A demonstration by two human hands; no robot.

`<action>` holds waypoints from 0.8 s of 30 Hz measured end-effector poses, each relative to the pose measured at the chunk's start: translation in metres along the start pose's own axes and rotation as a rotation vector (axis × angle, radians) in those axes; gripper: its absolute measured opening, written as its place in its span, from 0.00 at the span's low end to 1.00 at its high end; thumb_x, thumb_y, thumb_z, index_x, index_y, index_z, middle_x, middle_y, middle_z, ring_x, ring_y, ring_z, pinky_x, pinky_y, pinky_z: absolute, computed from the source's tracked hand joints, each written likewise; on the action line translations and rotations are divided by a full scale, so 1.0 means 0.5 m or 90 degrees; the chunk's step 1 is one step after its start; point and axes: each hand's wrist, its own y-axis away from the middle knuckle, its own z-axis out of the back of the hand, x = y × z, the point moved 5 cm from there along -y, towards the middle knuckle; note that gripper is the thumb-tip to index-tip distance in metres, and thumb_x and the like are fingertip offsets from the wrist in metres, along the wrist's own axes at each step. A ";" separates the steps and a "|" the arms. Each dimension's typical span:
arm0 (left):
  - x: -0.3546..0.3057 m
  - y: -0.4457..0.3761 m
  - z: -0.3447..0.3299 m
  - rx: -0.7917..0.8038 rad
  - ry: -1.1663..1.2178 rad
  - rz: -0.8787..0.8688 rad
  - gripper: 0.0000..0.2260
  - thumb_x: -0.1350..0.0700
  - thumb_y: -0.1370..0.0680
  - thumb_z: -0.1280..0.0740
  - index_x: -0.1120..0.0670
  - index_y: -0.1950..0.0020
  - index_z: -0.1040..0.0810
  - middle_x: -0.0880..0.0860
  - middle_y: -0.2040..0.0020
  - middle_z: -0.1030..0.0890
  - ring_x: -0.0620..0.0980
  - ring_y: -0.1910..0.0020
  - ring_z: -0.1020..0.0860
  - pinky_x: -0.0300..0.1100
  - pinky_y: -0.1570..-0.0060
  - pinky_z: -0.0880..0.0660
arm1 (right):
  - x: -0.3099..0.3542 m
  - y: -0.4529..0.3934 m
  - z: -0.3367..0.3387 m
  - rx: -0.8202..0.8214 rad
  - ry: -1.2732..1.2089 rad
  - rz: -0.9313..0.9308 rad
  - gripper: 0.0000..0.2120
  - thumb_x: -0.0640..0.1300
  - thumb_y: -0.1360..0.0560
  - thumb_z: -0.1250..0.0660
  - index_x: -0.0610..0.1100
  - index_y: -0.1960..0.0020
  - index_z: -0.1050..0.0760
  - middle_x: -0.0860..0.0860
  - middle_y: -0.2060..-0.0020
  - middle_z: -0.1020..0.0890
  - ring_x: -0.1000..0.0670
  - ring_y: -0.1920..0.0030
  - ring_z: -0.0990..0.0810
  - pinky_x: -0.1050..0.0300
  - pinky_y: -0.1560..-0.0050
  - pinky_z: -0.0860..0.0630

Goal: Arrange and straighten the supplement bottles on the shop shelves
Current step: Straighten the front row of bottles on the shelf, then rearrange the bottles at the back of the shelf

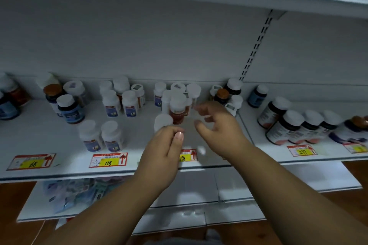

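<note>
Several white-capped supplement bottles stand in loose groups on a white shelf point(59, 165). My left hand point(163, 151) reaches over the shelf's front edge and its fingers curl round a white-capped bottle point(163, 122), whose body is hidden behind the hand. Just behind it stands a bottle with a red-brown label point(177, 109) in a middle cluster. My right hand point(217, 127) hovers to the right of that cluster with fingers spread and loosely bent, holding nothing.
Two blue-labelled bottles point(101, 135) stand near the front at left. Dark bottles point(286, 127) lean in a row at right. Price tags point(108, 160) line the shelf edge. A lower shelf holds packets point(75, 193). Another shelf hangs overhead.
</note>
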 end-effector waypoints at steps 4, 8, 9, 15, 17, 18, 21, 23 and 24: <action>-0.051 -0.042 -0.076 -0.011 0.038 -0.022 0.18 0.39 0.22 0.49 0.45 0.46 0.24 0.43 0.52 0.21 0.38 0.50 0.25 0.37 0.49 0.29 | -0.051 0.003 0.099 -0.045 -0.005 -0.001 0.11 0.47 0.26 0.32 0.53 0.44 0.24 0.54 0.50 0.23 0.56 0.52 0.24 0.61 0.52 0.25; -0.103 -0.105 -0.176 -0.022 0.036 -0.036 0.17 0.41 0.22 0.48 0.48 0.49 0.23 0.46 0.55 0.21 0.42 0.55 0.24 0.38 0.53 0.29 | -0.109 -0.007 0.190 -0.076 0.005 0.033 0.11 0.44 0.26 0.30 0.53 0.46 0.24 0.54 0.52 0.22 0.59 0.54 0.26 0.75 0.54 0.31; -0.114 -0.120 -0.202 -0.026 0.040 -0.029 0.16 0.42 0.22 0.48 0.48 0.49 0.24 0.45 0.55 0.22 0.43 0.55 0.24 0.36 0.53 0.29 | -0.126 -0.015 0.214 -0.074 0.024 0.037 0.10 0.43 0.26 0.29 0.51 0.46 0.23 0.53 0.52 0.23 0.60 0.54 0.27 0.77 0.54 0.33; -0.162 -0.206 -0.331 -0.038 0.005 -0.005 0.16 0.43 0.22 0.47 0.49 0.48 0.23 0.48 0.54 0.22 0.37 0.57 0.27 0.30 0.58 0.34 | -0.281 -0.140 0.348 -0.007 0.204 0.021 0.12 0.43 0.27 0.29 0.42 0.46 0.22 0.48 0.54 0.25 0.49 0.53 0.26 0.64 0.59 0.39; -0.175 -0.224 -0.358 -0.047 0.008 -0.003 0.15 0.43 0.22 0.47 0.49 0.49 0.24 0.48 0.55 0.23 0.35 0.58 0.28 0.25 0.61 0.36 | -0.340 -0.191 0.355 0.086 0.230 -0.016 0.17 0.44 0.25 0.31 0.41 0.38 0.25 0.43 0.46 0.25 0.45 0.45 0.25 0.61 0.54 0.36; -0.181 -0.228 -0.369 -0.054 0.015 -0.001 0.15 0.43 0.21 0.47 0.49 0.50 0.24 0.50 0.56 0.23 0.37 0.59 0.27 0.26 0.62 0.35 | -0.364 -0.212 0.351 0.148 0.249 -0.039 0.19 0.45 0.24 0.32 0.42 0.34 0.28 0.43 0.43 0.26 0.44 0.43 0.26 0.61 0.52 0.35; -0.205 -0.237 -0.395 -0.084 0.032 0.003 0.14 0.42 0.21 0.47 0.47 0.52 0.26 0.48 0.59 0.24 0.42 0.59 0.27 0.33 0.60 0.32 | -0.410 -0.262 0.330 0.296 0.308 -0.067 0.18 0.43 0.21 0.36 0.40 0.33 0.29 0.43 0.39 0.25 0.43 0.39 0.26 0.56 0.44 0.29; -0.221 -0.244 -0.408 -0.098 0.032 -0.001 0.14 0.43 0.21 0.47 0.48 0.49 0.25 0.43 0.58 0.26 0.42 0.58 0.27 0.36 0.58 0.33 | -0.441 -0.283 0.309 0.387 0.354 -0.101 0.13 0.40 0.20 0.39 0.38 0.37 0.27 0.45 0.41 0.25 0.43 0.40 0.26 0.54 0.39 0.31; -0.230 -0.248 -0.414 -0.100 0.024 -0.007 0.16 0.44 0.20 0.47 0.52 0.48 0.24 0.41 0.58 0.28 0.41 0.58 0.28 0.37 0.59 0.34 | -0.460 -0.287 0.298 0.444 0.391 -0.124 0.10 0.38 0.19 0.40 0.37 0.41 0.25 0.45 0.44 0.25 0.43 0.44 0.25 0.54 0.38 0.31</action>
